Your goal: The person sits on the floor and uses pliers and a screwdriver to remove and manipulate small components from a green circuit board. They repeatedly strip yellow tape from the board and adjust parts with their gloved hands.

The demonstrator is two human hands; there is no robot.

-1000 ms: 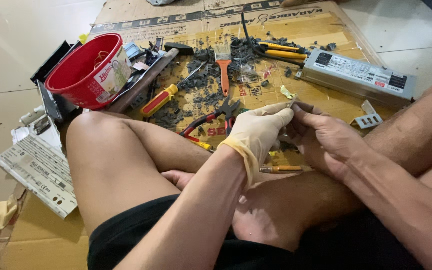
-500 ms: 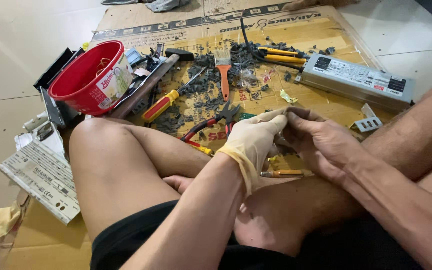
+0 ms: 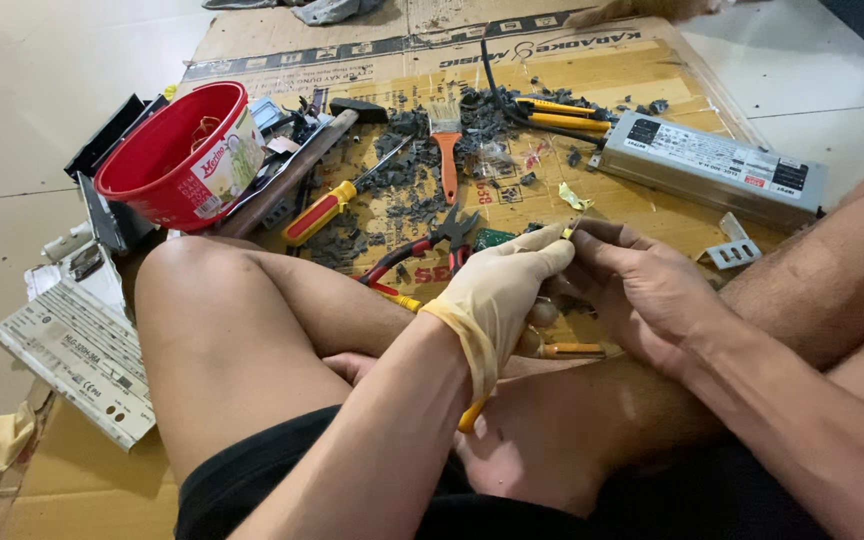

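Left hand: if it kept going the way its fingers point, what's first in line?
Likely the right hand: the gloved left hand points right, its fingertips already meeting the right hand's fingers around a small piece. Depth beyond is unclear.

— The left hand [image 3: 497,295]?
— Thin rubber glove, matt cream. The right hand [image 3: 642,290] is bare.
— Under the tools?
— Rough brown cardboard [image 3: 642,85]; a glossy red plastic bucket [image 3: 177,160] (paper label), a dull grey metal box [image 3: 717,165].

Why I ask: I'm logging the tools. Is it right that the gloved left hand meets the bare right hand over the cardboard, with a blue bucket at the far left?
Not quite: the bucket is red, not blue, as the head view shows. The rest stands: gloved left hand, bare right hand, cardboard.
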